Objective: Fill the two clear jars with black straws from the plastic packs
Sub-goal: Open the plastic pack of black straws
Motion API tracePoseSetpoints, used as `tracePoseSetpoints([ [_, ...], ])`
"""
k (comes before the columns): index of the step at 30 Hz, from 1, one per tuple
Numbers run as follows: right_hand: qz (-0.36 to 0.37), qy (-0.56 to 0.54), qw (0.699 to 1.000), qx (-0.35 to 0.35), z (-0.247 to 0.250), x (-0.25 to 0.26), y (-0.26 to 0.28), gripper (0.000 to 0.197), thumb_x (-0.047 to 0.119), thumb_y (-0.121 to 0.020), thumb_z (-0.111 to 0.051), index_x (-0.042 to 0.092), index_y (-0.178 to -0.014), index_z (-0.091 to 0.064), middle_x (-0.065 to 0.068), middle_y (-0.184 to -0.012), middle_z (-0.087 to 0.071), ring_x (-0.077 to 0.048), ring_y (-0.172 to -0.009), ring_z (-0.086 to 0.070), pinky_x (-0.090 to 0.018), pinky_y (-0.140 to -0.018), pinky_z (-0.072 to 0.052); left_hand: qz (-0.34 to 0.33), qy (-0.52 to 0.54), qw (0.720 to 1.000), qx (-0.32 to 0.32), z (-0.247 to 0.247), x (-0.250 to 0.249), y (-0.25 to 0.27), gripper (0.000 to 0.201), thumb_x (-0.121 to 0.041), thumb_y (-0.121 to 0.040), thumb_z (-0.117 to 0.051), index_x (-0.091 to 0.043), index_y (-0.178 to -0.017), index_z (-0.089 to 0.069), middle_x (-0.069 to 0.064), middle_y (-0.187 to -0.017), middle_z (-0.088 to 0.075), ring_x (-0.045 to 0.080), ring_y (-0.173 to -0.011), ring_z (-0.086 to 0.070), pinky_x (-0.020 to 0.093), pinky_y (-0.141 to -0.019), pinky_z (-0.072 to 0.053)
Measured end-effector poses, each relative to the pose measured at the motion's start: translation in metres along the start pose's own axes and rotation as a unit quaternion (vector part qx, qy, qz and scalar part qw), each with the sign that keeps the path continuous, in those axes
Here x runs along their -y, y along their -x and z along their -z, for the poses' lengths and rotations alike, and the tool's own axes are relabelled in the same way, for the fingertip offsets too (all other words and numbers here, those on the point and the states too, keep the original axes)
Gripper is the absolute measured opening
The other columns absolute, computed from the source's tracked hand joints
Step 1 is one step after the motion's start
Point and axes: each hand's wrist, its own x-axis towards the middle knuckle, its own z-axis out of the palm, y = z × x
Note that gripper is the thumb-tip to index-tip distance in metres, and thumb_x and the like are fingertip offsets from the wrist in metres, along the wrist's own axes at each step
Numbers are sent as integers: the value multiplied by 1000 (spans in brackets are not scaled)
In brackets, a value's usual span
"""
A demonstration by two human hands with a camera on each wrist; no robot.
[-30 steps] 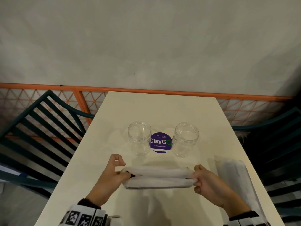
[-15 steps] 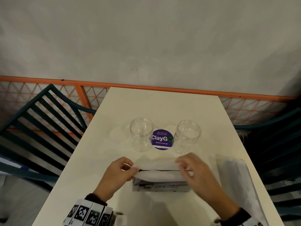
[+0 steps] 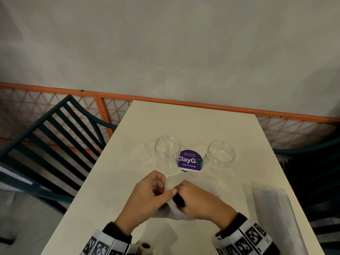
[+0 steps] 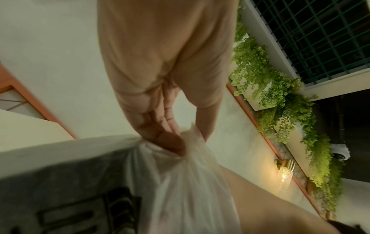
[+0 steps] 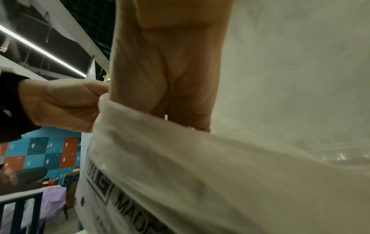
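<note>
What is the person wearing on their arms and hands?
Both hands, left hand and right hand, are bare, with no gloves. Each arm has a dark sleeve cuff at the wrist. Behind each cuff sits a white wristband covered in black-and-white square code patterns, like chunky puzzle squares.

clear plastic jars (image 3: 167, 153), matt table (image 3: 184, 122)

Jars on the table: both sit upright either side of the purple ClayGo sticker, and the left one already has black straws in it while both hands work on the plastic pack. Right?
Not quite. In the head view the left jar is empty, like the right jar. Black straws show only at the mouth of the plastic pack. The rest holds: both jars stand upright beside the ClayGo sticker, and the left hand and right hand hold the pack.
</note>
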Motion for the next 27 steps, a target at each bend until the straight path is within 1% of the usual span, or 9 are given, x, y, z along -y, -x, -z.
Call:
tracePoseSetpoints([
  [4, 21, -32, 997, -66, 10, 3, 0, 12, 24, -82, -52, 16, -78, -59, -1, -81, -64, -10, -70, -54, -19, -59, -38, -26, 42, 999, 11, 1, -5, -2, 22, -19, -70, -78, -16, -85, -62, -4, -72, -66, 11, -71, -62, 19, -69, -51],
  [7, -38, -95, 989, -107, 20, -3, 7, 19, 23, -74, -47, 26, -55, -51, 14, -50, -48, 0, -55, -50, -13, -51, -29, -94, -18, 995, 4, 17, -3, -3, 33, -39, -67, -75, -27, -97, -68, -10, -106, -64, 3, -103, -58, 11, -87, -44],
  [10, -86, -225, 958, -155, 21, -20, 18, 15, 13, -71, -46, 24, -65, -55, 17, -57, -54, 7, -58, -53, -10, -57, -36, -70, -164, 984, -8, 49, 10, 0, 64, -69, -58, -64, -50, -117, -49, -28, -128, -39, -11, -120, -36, 9, -92, -34],
  [12, -100, -283, 938, -173, 17, -31, 26, 14, 7, -73, -52, 18, -70, -58, 11, -68, -67, 6, -63, -54, -10, -64, -41, 15, -137, 989, 54, 60, 13, 2, 71, -68, -61, -65, -55, -125, -37, -30, -129, -39, -8, -114, -46, 11, -87, -41],
  [14, -114, -327, 922, -172, 11, -41, 33, 14, -4, -79, -58, 2, -92, -62, -5, -88, -70, -3, -79, -60, -20, -75, -47, 47, -70, 991, 109, 58, 11, 3, 61, -39, -75, -68, -50, -127, -39, -22, -114, -62, -2, -97, -61, 10, -83, -45],
  [16, -122, -378, 904, -160, 8, -39, 38, 29, -2, -82, -58, 11, -108, -59, 3, -101, -68, 1, -91, -64, -12, -78, -48, 40, -22, 993, 107, 51, 12, 1, 52, -13, -80, -66, -41, -121, -50, -13, -85, -75, -1, -87, -66, 7, -83, -45],
  [18, -130, -402, 895, -143, 6, -34, 41, 31, 10, -78, -56, 23, -106, -58, 13, -100, -67, 7, -91, -63, -8, -75, -47, 23, 10, 998, 51, 43, 17, -4, 40, -3, -74, -69, -28, -105, -68, -6, -85, -76, 6, -90, -69, 12, -85, -49],
  [22, -123, -356, 917, -131, -4, -30, 41, 28, 12, -79, -58, 36, -93, -62, 19, -87, -71, 8, -87, -63, -8, -78, -46, -16, 51, 998, -42, 23, 31, -7, 12, -10, -70, -74, -21, -64, -75, 6, -73, -75, 12, -71, -68, 17, -68, -53],
  [27, -153, -411, 884, -161, -11, -30, 40, 25, 10, -74, -72, 26, -87, -57, 10, -87, -62, -4, -76, -62, -13, -72, -53, -82, -19, 993, -83, 8, 38, -9, 9, -30, -77, -60, -24, -71, -60, -6, -61, -62, 4, -57, -54, 14, -59, -44],
])
